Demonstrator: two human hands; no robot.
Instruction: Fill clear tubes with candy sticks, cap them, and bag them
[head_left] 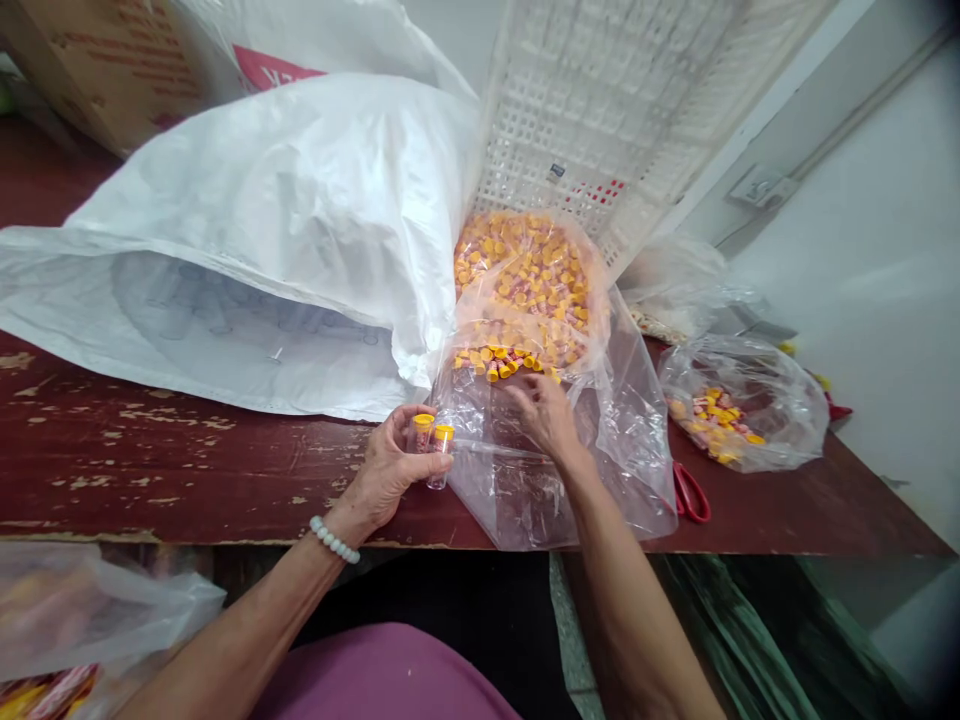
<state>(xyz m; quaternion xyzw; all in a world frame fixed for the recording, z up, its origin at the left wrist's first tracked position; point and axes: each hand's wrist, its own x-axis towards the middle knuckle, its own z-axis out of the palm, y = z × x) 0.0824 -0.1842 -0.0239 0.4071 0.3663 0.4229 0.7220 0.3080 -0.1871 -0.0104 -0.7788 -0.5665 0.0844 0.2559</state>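
My left hand [390, 465] is closed around two small clear vials with yellow caps [433, 445], held upright just above the worn red table [150, 460]. My right hand [546, 412] reaches into the mouth of a big clear plastic bag [592, 470], fingers bent toward the pile of yellow-capped vials [525, 290] inside it. Whether those fingers grip a vial is hidden by the hand itself.
A large white woven sack [262, 250] lies on the table at left, with empty clear vials showing through it. A white plastic crate [622, 100] leans behind the bag. A smaller bag of vials [742, 405] and red-handled scissors [690, 492] are at right.
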